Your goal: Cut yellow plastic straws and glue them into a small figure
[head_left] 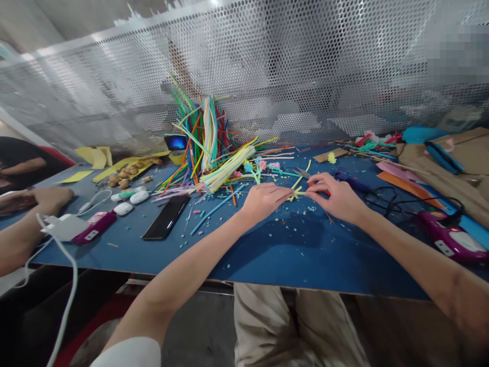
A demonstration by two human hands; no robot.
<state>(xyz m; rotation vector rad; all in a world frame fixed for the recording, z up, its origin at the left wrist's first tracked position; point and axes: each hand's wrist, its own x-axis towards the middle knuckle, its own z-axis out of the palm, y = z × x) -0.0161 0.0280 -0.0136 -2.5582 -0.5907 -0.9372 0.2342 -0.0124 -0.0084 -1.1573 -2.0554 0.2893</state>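
A small yellow pipe-cleaner shape (295,194) with short prongs is held just above the blue table, between my two hands. My left hand (264,201) is closed, its fingertips pinching the left side of the shape. From the other side, my right hand (336,198) pinches the end of a yellow strand between thumb and forefinger. Scissors (303,174) lie behind the right fingers, which partly hide them; some red shows under that hand. Several pastel pipe-cleaner flowers (262,165) are just behind the left hand, and a yellow flower (331,158) rests farther back.
A large heap of pipe cleaners (209,135) stands against the perforated metal screen (244,76). A black phone (166,218) lies left, near a purple power strip (94,227). Another power strip (451,237) with black cables is right. A co-worker's hand (51,198) rests far left.
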